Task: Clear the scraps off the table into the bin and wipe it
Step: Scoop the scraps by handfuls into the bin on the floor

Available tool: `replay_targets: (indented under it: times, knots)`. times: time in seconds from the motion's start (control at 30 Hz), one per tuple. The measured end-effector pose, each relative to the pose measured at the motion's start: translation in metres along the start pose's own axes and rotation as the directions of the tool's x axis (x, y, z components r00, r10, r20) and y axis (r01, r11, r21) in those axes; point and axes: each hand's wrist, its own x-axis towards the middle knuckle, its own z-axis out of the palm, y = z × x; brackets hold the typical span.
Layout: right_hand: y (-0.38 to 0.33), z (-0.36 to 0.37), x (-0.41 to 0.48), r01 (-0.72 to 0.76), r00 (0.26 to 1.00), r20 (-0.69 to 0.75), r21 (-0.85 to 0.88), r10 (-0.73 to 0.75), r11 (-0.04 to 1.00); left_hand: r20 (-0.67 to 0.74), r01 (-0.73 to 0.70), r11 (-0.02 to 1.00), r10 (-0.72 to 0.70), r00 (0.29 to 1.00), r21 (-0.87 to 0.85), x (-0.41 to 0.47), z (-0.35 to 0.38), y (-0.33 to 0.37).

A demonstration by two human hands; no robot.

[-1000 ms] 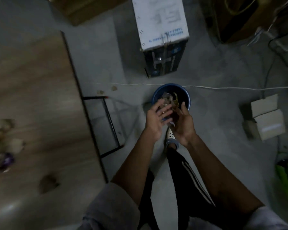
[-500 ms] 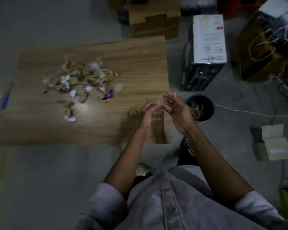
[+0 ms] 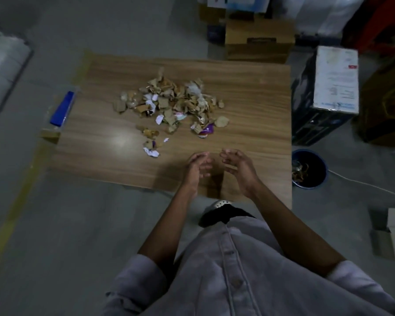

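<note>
Nearest the camera is a pale buttoned shirt [image 3: 237, 277] with the sleeves pushed up and both forearms reaching forward. The left hand [image 3: 197, 166] and right hand [image 3: 237, 165] hover side by side over the near edge of the wooden table [image 3: 255, 92]. Their palms are turned toward each other and their fingers are loosely curled and apart, holding nothing.

Just beyond and left of the left hand lies a small stray cluster [image 3: 151, 145] of white and tan bits. Farther in, at the middle of the tabletop, sits the main pile of scraps [image 3: 173, 101], torn brown, white and cream pieces. The pile's long axis runs left to right across the table, sloping a little nearer toward its right end. A purple wrapper [image 3: 207, 130] lies at its near right edge.

The bin [image 3: 320, 179] is a dark blue round tub standing upright on the floor, just beside the table's near right corner. Its mouth faces up and scraps lie inside. A white cable [image 3: 363, 184] trails off to its right.

Beyond the bin stands a dark carton [image 3: 335, 80] with a white label. The label's print is too small to read, and it carries a small red mark. A blue flat object [image 3: 63, 108] lies by the table's left edge. A brown cardboard box [image 3: 258, 39] stands behind the far edge; no writing on it is legible
</note>
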Motion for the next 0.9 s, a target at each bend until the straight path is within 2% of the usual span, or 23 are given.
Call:
replay_targets:
  times: [0.1,0.17,0.2,0.23,0.27,0.3,0.33,0.43,0.5,0.6,0.7,0.77,0.83,0.9]
  knots:
    - [0.008,0.024,0.023,0.063,0.997,-0.043,-0.116,-0.068,0.991,-0.067,-0.018,0.998,0.022,0.998,0.052,0.019,-0.024,0.005]
    - [0.016,0.033,0.035,0.141,0.986,-0.035,-0.349,-0.164,0.927,-0.142,-0.066,0.99,0.084,0.986,0.127,0.031,-0.047,0.002]
    - [0.021,0.036,0.04,0.197,0.967,-0.04,-0.515,-0.253,0.834,-0.197,-0.084,0.976,0.124,0.973,0.201,0.036,-0.058,0.001]
    - [0.025,0.037,0.044,0.228,0.935,-0.048,-0.679,-0.352,0.698,-0.258,-0.072,0.955,0.15,0.955,0.289,0.042,-0.07,-0.002]
    - [0.029,0.038,0.047,0.202,0.899,-0.073,-0.806,-0.432,0.556,-0.313,-0.037,0.929,0.161,0.936,0.369,0.048,-0.08,-0.003]
    - [0.03,0.037,0.049,0.104,0.875,-0.142,-0.879,-0.463,0.465,-0.361,-0.005,0.908,0.171,0.917,0.419,0.054,-0.09,-0.003]
    - [0.032,0.035,0.05,-0.026,0.862,-0.243,-0.898,-0.445,0.44,-0.388,0.018,0.896,0.174,0.905,0.443,0.062,-0.1,-0.004]
    - [0.039,0.03,0.055,-0.32,0.818,-0.499,-0.808,-0.287,0.495,-0.403,0.084,0.894,0.113,0.908,0.441,0.087,-0.126,0.003]
    - [0.049,0.039,0.059,-0.367,0.804,-0.529,-0.801,-0.272,0.474,-0.355,0.077,0.899,0.091,0.931,0.431,0.102,-0.138,0.016]
    - [0.055,0.073,0.067,-0.327,0.824,-0.482,-0.834,-0.297,0.445,-0.24,0.086,0.867,0.039,0.97,0.491,0.13,-0.146,0.032]
    - [0.05,0.124,0.081,-0.268,0.87,-0.434,-0.813,-0.233,0.516,-0.026,-0.015,0.819,0.037,0.999,0.574,0.176,-0.155,0.016]
    - [0.047,0.156,0.092,-0.172,0.888,-0.386,-0.783,-0.251,0.598,0.125,-0.097,0.845,0.036,0.992,0.526,0.18,-0.153,0.028]
    - [0.047,0.183,0.098,-0.032,0.903,-0.323,-0.708,-0.283,0.706,0.14,-0.133,0.854,0.071,0.988,0.502,0.16,-0.157,0.059]
    - [0.043,0.198,0.103,0.113,0.89,-0.276,-0.637,-0.362,0.763,0.069,-0.179,0.829,0.168,0.983,0.53,0.162,-0.175,0.066]
